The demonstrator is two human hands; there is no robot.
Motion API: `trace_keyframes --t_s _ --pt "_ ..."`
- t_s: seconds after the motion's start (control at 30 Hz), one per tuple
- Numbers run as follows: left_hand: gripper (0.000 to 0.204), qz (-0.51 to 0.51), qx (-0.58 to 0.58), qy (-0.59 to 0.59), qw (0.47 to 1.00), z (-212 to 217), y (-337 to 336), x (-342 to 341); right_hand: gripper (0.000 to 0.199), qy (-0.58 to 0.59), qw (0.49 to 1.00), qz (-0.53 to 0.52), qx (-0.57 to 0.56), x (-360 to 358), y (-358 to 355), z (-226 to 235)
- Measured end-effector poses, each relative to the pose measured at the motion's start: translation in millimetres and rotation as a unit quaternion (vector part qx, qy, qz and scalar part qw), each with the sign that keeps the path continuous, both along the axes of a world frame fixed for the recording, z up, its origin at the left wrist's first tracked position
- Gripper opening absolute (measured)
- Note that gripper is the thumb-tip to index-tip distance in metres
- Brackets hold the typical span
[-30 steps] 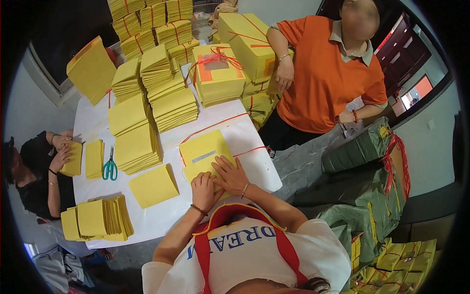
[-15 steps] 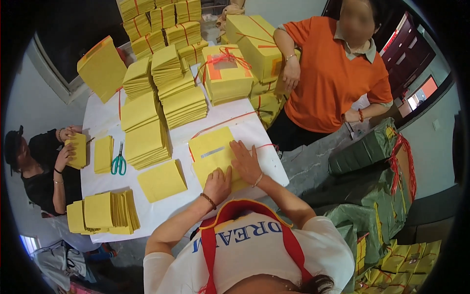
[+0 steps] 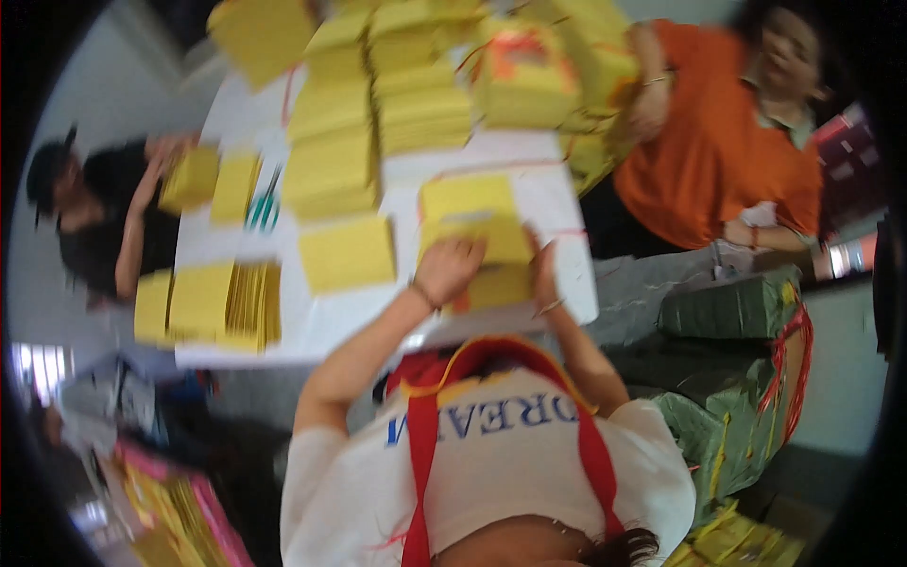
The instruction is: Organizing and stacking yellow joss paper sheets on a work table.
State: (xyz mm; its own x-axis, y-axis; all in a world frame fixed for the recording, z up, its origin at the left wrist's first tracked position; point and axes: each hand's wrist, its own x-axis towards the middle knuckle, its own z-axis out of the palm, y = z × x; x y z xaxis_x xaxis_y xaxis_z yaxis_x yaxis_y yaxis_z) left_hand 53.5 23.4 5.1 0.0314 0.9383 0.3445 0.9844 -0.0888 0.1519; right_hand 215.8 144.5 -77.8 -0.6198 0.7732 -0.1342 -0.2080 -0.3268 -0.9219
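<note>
On the near part of the white table lies a stack of yellow paper (image 3: 465, 197) with a pale grey strip across it, partly covered. My left hand (image 3: 452, 271) is curled on the stack's left side, its fingers bent against the paper. At the right edge, my right hand (image 3: 544, 277) grips the paper's side, where an upper layer looks slightly raised. Motion blur hides the exact finger contact. A flat yellow paper pile (image 3: 347, 255) sits to the left of my hands. Beyond it are green-handled scissors (image 3: 264, 210).
Tall yellow paper piles (image 3: 331, 170) fill the table's (image 3: 397, 326) middle and back. More yellow bundles (image 3: 203, 302) stand at front left. A person in orange (image 3: 709, 142) stands at right; another in black (image 3: 104, 208) handles yellow paper at left. Green wrapped bundles (image 3: 727, 312) lie right.
My right hand has gone from lying flat on the paper to its right edge. My left hand remains on the paper, more curled. The whole view has shifted, with the table higher in it.
</note>
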Motion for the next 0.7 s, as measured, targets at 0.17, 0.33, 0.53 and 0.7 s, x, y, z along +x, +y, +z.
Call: trace_keyframes --t_s 0.17,0.33,0.53,0.7 --pt "0.038 -0.084 0.186 0.025 0.979 52.0 -53.2 -22.1 0.041 -0.147 0.939 0.093 0.298 17.3 14.4 -6.1" --pt "0.043 0.050 0.174 0.070 0.981 36.1 -121.2 -72.1 0.050 -0.190 0.899 0.080 0.386 11.0 -4.0 8.2" --pt "0.047 0.174 0.053 0.072 0.981 -53.0 -139.1 -121.4 0.053 -0.188 0.903 0.091 0.375 11.0 -11.0 10.0" --pt "0.048 0.172 0.060 0.082 0.980 -43.8 -129.2 -117.4 0.053 -0.191 0.903 0.095 0.374 13.4 -4.7 8.6"
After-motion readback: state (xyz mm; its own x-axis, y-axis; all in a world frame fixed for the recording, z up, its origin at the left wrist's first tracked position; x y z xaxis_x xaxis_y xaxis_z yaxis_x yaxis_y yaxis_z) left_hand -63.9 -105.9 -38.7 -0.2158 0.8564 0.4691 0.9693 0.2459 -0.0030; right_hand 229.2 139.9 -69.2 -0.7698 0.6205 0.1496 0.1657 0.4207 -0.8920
